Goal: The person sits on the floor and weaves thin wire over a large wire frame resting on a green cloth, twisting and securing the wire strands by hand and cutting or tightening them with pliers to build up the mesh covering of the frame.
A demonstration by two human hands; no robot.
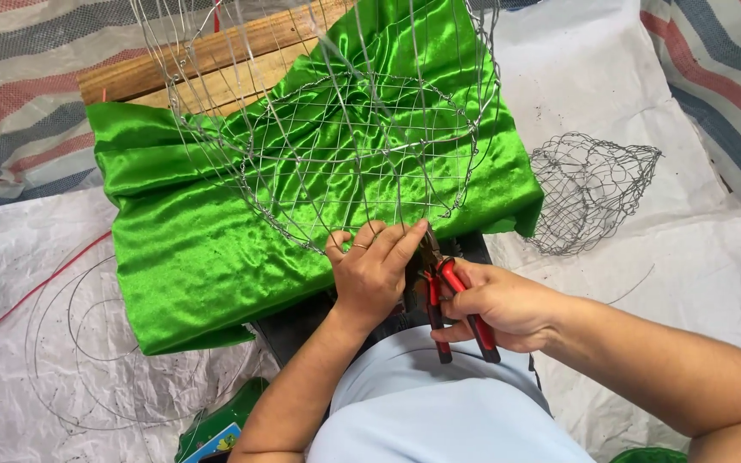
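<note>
A large wire mesh frame (353, 146) stands over shiny green satin cloth (190, 249) spread in front of me. My left hand (373, 273), a ring on one finger, pinches the frame's near bottom rim. My right hand (495, 304) grips red-handled pliers (449, 296), whose jaws point up at the rim right beside my left fingers. The jaw tips are partly hidden by my left hand.
A smaller wire mesh cage (589, 193) lies on the white sheet (611, 77) to the right. Wire rings (87, 360) and a red wire (27, 296) lie at lower left. Wooden planks (216, 56) sit behind the cloth on a striped tarp (19, 111).
</note>
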